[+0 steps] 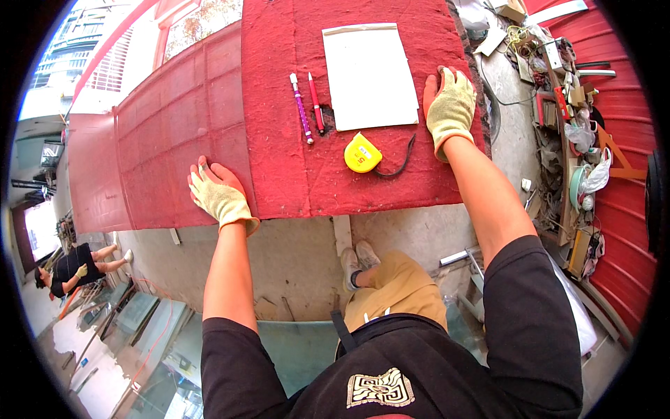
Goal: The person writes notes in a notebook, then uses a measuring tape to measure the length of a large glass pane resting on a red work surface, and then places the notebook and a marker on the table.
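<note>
Resting with the gloved left hand [222, 195] open on smooth, shiny glass [164, 133] and the gloved right hand [451, 112] open on the fuzzy red desk [287, 188], beside flat white paper [370, 77]. Near the paper, can see a thin purple pen [301, 109], a thin red pen [316, 103] and a rounded yellow tape [362, 153].

Red corrugated wall [631, 84], orange triangular frame [628, 172], white bag [598, 174], distant co-worker [75, 269]

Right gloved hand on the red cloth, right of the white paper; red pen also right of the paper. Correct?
Not quite: the head view shows the red pen lying left of the white paper. The right hand is on the red cloth, right of the paper, as you said.
</note>
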{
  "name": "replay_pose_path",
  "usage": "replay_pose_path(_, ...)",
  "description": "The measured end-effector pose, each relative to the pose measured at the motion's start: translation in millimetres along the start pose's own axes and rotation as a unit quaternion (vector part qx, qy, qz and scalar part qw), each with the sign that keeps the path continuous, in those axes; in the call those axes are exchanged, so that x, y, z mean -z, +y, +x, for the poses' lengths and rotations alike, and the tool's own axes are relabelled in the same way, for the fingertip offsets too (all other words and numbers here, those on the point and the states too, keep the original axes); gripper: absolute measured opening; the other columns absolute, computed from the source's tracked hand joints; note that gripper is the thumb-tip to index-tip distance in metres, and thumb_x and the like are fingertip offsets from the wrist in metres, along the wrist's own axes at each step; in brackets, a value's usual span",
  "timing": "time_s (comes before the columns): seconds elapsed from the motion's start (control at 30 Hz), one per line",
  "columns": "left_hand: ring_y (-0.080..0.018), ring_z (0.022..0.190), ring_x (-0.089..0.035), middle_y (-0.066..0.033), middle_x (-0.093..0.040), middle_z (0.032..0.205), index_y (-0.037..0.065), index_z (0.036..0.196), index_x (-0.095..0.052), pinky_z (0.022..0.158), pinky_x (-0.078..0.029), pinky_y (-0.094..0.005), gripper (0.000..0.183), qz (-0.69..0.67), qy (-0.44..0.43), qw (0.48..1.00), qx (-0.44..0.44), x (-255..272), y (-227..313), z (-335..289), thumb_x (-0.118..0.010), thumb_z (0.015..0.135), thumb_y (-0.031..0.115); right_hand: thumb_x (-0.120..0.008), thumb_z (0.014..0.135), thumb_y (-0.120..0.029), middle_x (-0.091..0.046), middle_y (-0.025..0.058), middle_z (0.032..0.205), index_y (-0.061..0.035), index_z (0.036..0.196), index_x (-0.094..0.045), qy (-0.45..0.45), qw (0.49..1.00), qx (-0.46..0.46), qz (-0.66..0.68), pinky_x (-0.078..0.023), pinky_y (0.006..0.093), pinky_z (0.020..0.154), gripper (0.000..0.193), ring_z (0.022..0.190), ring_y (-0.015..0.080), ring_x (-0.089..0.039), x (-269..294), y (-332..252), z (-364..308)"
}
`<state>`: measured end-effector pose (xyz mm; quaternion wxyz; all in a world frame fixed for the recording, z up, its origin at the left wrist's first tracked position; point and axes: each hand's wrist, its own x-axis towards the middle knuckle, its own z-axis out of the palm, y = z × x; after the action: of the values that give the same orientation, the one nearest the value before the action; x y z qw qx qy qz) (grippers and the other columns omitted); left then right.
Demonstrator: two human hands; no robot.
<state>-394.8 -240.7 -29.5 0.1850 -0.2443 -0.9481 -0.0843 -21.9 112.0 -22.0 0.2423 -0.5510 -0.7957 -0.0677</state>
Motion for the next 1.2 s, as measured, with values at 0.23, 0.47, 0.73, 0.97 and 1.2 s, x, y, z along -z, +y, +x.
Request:
replay_pose_path(0.23,-0.0390,0.147,-0.055,-0.0156,-0.063,0.158,0.014,0.147,-0.068,0.124,-0.038,-0.0576,0.044,0.002,0.005,1.000,-0.008,-0.7,-1.1,-0.4,-0.051,0.112,0.034,-0.064,0.104,-0.037,-0.070,0.0186,0.142,-0.0084,0.133,-0.073,0.004,1.000,0.003,-0.005,-0.042,0.0531,0.121,0.042,0.136,0.0384,-0.062,1.7,-0.8,0.6)
replay_pose_path(0.47,-0.0389,0.147,-0.055,-0.0159,-0.063,0.158,0.016,0.147,-0.068,0.123,-0.039,-0.0574,0.044,0.005,0.004,1.000,-0.003,1.1,-1.3,1.6,-0.053,0.111,0.035,-0.065,0.104,-0.037,-0.070,0.0185,0.141,-0.0081,0.133,-0.073,0.006,1.000,0.004,-0.009,-0.041,0.0524,0.121,0.042,0.135,0.0379,-0.063,1.3,-1.8,1.1)
replay_pose_path(0.73,-0.0382,0.147,-0.055,-0.0150,-0.063,0.158,0.016,0.147,-0.069,0.123,-0.039,-0.0572,0.044,0.011,0.006,1.000,-0.004,-1.1,0.0,-0.5,-0.052,0.111,0.035,-0.064,0.104,-0.037,-0.070,0.0182,0.141,-0.0078,0.133,-0.073,0.005,1.000,0.003,-0.017,-0.040,0.0530,0.122,0.042,0.137,0.0375,-0.062,2.4,-2.4,1.4)
replay_pose_path(0.97,-0.0381,0.148,-0.054,-0.0149,-0.063,0.158,0.017,0.148,-0.068,0.124,-0.038,-0.0575,0.043,0.011,0.005,1.000,0.000,-2.9,-0.6,-1.3,-0.052,0.112,0.034,-0.065,0.104,-0.037,-0.070,0.0184,0.141,-0.0079,0.134,-0.073,0.000,1.000,0.002,-0.010,-0.041,0.0530,0.122,0.042,0.137,0.0380,-0.062,2.8,-2.1,1.0)
replay_pose_path(1.2,-0.0385,0.148,-0.054,-0.0151,-0.062,0.158,0.016,0.148,-0.068,0.124,-0.038,-0.0574,0.044,0.003,0.002,1.000,-0.001,0.0,0.2,-0.5,-0.051,0.112,0.035,-0.064,0.105,-0.036,-0.070,0.0183,0.142,-0.0079,0.134,-0.073,-0.001,1.000,0.003,-0.008,-0.041,0.0526,0.122,0.042,0.138,0.0380,-0.061,0.7,-0.6,0.7)
